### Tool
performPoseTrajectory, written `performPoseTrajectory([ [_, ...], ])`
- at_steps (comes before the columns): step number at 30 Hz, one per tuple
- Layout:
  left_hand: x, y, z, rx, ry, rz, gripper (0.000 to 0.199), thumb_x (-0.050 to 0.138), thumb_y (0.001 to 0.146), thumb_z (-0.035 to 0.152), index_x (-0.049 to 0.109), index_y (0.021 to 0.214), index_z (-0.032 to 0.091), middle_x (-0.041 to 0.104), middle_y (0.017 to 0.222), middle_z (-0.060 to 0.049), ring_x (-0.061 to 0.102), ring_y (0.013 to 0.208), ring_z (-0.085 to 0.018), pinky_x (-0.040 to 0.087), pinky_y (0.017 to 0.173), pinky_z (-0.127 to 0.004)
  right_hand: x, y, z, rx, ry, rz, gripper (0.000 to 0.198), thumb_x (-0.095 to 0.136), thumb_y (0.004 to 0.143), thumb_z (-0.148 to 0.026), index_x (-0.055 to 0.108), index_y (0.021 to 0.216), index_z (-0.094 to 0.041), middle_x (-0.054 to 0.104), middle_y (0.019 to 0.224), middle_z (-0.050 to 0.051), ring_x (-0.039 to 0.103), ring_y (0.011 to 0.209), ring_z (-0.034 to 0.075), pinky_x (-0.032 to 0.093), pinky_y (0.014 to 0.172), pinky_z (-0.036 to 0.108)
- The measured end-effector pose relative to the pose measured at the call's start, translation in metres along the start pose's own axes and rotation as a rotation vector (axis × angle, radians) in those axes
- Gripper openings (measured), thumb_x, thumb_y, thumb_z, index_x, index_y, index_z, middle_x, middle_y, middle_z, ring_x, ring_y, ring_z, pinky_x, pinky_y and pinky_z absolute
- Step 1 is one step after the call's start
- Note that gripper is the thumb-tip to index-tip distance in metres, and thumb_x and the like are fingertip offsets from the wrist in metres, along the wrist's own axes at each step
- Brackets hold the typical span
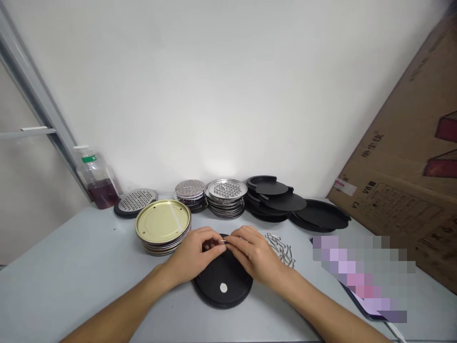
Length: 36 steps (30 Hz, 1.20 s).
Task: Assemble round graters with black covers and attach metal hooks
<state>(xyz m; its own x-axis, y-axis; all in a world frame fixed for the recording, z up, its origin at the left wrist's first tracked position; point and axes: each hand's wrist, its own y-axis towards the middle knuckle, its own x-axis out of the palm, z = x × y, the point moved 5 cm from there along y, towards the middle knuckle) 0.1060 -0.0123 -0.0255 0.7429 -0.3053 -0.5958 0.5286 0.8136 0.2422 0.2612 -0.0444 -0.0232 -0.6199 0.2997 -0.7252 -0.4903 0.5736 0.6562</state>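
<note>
In the middle of the table lies a round black disc [222, 286] with a white round spot near its front edge. My left hand [198, 250] and my right hand [254, 252] meet over its far edge, fingertips pinched together. Between them shows a bit of a thin bent metal wire clip [223, 242], mostly hidden by the fingers. Just right of my right hand is a loose pile of similar wire clips [280, 247]. A stack of gold-coloured round metal lids [164, 221] stands beyond my left hand.
Along the wall are a bottle of dark red liquid [102, 190], a perforated disc [137, 201], stacked silver grater-like discs [226, 190] and black round trays [271, 195]. A cardboard box [400, 190] borders the right side. A partly blurred phone [371, 307] with a cable lies at front right.
</note>
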Motion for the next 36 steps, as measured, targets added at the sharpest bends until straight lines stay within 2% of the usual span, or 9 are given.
performPoseTrajectory([
  [3, -0.001, 0.003, 0.006, 0.139, 0.12, -0.027, 0.004, 0.067, 0.087, 0.023, 0.07, 0.088, 0.02, 0.067, 0.089, -0.001, 0.061, 0.083, -0.017, 0.048, 0.078, -0.028, -0.004, 0.001, -0.005, -0.013, -0.012, -0.05, 0.023, 0.046, 0.1, -0.018, 0.068, 0.106, -0.013, 0.066, 0.086, 0.01, 0.059, 0.077, 0.019, 0.051, 0.067, 0.031],
  [6, -0.002, 0.006, 0.008, 0.276, 0.245, -0.001, 0.011, 0.063, 0.09, 0.014, 0.07, 0.095, 0.021, 0.069, 0.096, -0.002, 0.063, 0.091, -0.017, 0.049, 0.085, -0.03, -0.005, -0.003, 0.0, 0.025, 0.017, -0.053, 0.023, 0.045, 0.1, -0.018, 0.066, 0.109, -0.015, 0.065, 0.088, 0.01, 0.061, 0.079, 0.019, 0.052, 0.068, 0.03],
  [11, -0.003, -0.008, 0.013, 0.6, 0.523, 0.124, 0.02, 0.052, 0.096, 0.011, 0.067, 0.108, 0.015, 0.072, 0.089, -0.007, 0.065, 0.085, -0.021, 0.053, 0.077, -0.036, 0.001, -0.016, 0.02, 0.16, 0.057, 0.011, 0.02, 0.048, 0.099, -0.019, 0.065, 0.11, -0.018, 0.065, 0.088, 0.008, 0.063, 0.078, 0.019, 0.053, 0.07, 0.031],
  [14, -0.003, -0.022, 0.018, 0.731, 0.529, 0.209, 0.023, 0.053, 0.095, 0.008, 0.066, 0.113, 0.016, 0.075, 0.093, -0.008, 0.068, 0.09, -0.022, 0.055, 0.08, -0.037, 0.007, -0.02, 0.021, 0.187, 0.073, -0.006, 0.02, 0.047, 0.1, -0.019, 0.064, 0.109, -0.019, 0.065, 0.088, 0.008, 0.063, 0.078, 0.019, 0.054, 0.071, 0.031],
  [18, -0.004, -0.023, 0.013, 0.597, 0.369, 0.259, 0.027, 0.056, 0.094, 0.009, 0.068, 0.115, 0.021, 0.076, 0.101, -0.005, 0.07, 0.093, -0.018, 0.055, 0.086, -0.033, 0.011, -0.019, 0.017, 0.238, 0.1, -0.016, 0.021, 0.046, 0.1, -0.019, 0.065, 0.108, -0.019, 0.065, 0.089, 0.008, 0.063, 0.081, 0.019, 0.055, 0.074, 0.031],
  [22, 0.0, -0.01, -0.004, 0.306, 0.212, 0.178, 0.017, 0.064, 0.091, 0.016, 0.074, 0.102, 0.023, 0.078, 0.095, -0.003, 0.072, 0.086, -0.017, 0.056, 0.083, -0.03, 0.013, -0.018, 0.018, 0.28, 0.094, -0.032, 0.021, 0.046, 0.1, -0.019, 0.065, 0.109, -0.019, 0.064, 0.089, 0.008, 0.063, 0.081, 0.019, 0.054, 0.075, 0.032],
  [24, 0.003, -0.006, -0.01, 0.228, 0.176, 0.113, 0.015, 0.067, 0.088, 0.015, 0.076, 0.095, 0.023, 0.078, 0.091, -0.002, 0.071, 0.085, -0.018, 0.055, 0.081, -0.03, 0.013, -0.019, 0.018, 0.276, 0.082, -0.043, 0.021, 0.046, 0.1, -0.019, 0.065, 0.108, -0.019, 0.064, 0.089, 0.008, 0.063, 0.081, 0.019, 0.054, 0.075, 0.032],
  [31, 0.004, -0.006, -0.007, 0.303, 0.224, -0.138, 0.016, 0.064, 0.091, 0.017, 0.076, 0.099, 0.024, 0.076, 0.092, -0.002, 0.065, 0.089, -0.018, 0.049, 0.086, -0.03, 0.01, -0.021, 0.012, 0.186, 0.021, -0.205, 0.023, 0.048, 0.099, -0.018, 0.07, 0.103, -0.018, 0.063, 0.084, 0.007, 0.061, 0.08, 0.019, 0.052, 0.071, 0.029],
  [36, -0.002, -0.008, -0.003, 0.222, 0.25, -0.127, 0.019, 0.073, 0.085, 0.025, 0.072, 0.104, 0.024, 0.071, 0.1, -0.002, 0.062, 0.097, -0.02, 0.047, 0.089, -0.031, 0.009, -0.021, 0.004, 0.152, 0.009, -0.25, 0.021, 0.051, 0.096, -0.016, 0.072, 0.101, -0.017, 0.064, 0.086, 0.008, 0.061, 0.08, 0.019, 0.052, 0.071, 0.03],
])
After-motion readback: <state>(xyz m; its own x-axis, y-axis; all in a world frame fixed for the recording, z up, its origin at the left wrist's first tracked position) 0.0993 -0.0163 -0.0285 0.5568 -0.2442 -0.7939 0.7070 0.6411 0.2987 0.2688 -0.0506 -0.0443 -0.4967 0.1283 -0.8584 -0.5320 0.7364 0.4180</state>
